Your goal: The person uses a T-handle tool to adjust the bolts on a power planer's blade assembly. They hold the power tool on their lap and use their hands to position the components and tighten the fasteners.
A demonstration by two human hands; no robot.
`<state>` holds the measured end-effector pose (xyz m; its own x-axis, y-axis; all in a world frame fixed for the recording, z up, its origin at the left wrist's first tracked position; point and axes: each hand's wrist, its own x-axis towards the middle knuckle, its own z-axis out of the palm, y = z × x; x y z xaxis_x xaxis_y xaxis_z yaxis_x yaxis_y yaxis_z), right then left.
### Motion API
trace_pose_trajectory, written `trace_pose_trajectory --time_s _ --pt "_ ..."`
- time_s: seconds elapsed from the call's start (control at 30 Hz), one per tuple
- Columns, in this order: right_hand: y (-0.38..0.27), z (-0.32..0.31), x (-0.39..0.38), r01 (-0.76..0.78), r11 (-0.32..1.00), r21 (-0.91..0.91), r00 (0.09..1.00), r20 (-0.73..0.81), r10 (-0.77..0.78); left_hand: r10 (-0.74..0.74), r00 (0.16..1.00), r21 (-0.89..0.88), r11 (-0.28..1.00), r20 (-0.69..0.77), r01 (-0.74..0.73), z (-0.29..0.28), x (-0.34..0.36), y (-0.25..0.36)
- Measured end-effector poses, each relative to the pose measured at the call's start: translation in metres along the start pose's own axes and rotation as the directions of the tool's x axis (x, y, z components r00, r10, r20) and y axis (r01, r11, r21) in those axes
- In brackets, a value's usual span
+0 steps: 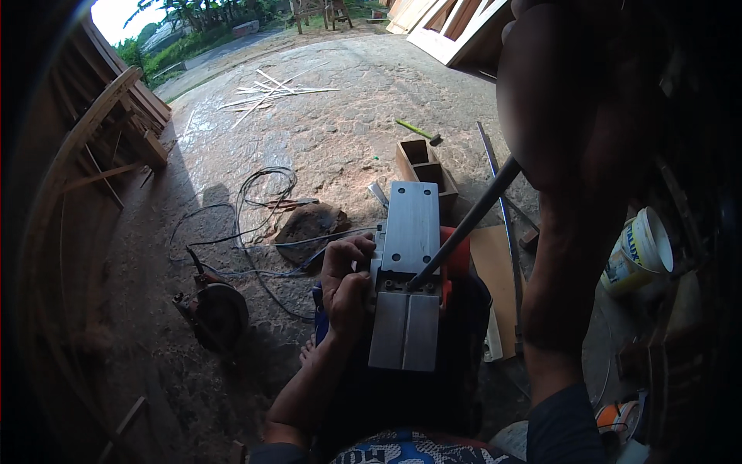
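An electric hand planer [415, 224] lies upside down over my lap, its metal sole facing up and its cutter slot across the middle. My left hand [345, 282] is closed around the planer's left side, fingers bent at its edge. Close to the camera, my right hand [576, 100] looms dark and partly blurred at the upper right. From it a long thin metal shaft [475, 220], like a screwdriver's, slants down to the left. Its tip meets the planer at the cutter slot, among small screws. The handle is hidden inside my right hand.
On the rough floor at left stand a circular saw [220, 313] and a coiled cable [267, 185]. A stone-like block [309, 230] lies beside the planer. Beyond are an open wooden box [425, 166], a green-handled hammer [417, 131] and thin wood strips [270, 93]. A white bucket [640, 251] is at right.
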<state>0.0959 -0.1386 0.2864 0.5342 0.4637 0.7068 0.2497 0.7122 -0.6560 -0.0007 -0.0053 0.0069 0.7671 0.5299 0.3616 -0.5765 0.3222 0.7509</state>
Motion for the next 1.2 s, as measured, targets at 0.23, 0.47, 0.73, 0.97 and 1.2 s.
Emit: trace_pose_trajectory --time_s 0.23,0.47,0.73,0.97,1.2 --pt "0.004 0.029 -0.005 -0.162 0.987 -0.015 0.949 -0.278 0.152 0.005 1.0 -0.04 0.999 0.002 -0.005 0.002 -0.001 -0.001" --pt "0.012 0.019 -0.006 -0.163 0.987 -0.01 0.968 -0.195 0.158 0.015 1.0 -0.007 1.0 0.001 -0.015 0.003 0.0 0.001" --pt "0.021 0.017 -0.002 -0.16 0.987 0.032 0.977 -0.135 0.163 0.032 0.999 0.018 0.999 -0.021 -0.032 0.004 0.001 0.001" --pt "0.021 0.029 0.003 -0.263 0.964 0.029 0.933 -0.249 0.261 0.031 0.999 0.009 0.999 -0.012 -0.031 0.008 0.001 0.004" --pt "0.034 0.026 0.004 -0.127 0.937 -0.326 0.973 -0.224 0.054 0.033 0.999 0.051 0.998 -0.038 -0.031 0.008 0.0 0.0"
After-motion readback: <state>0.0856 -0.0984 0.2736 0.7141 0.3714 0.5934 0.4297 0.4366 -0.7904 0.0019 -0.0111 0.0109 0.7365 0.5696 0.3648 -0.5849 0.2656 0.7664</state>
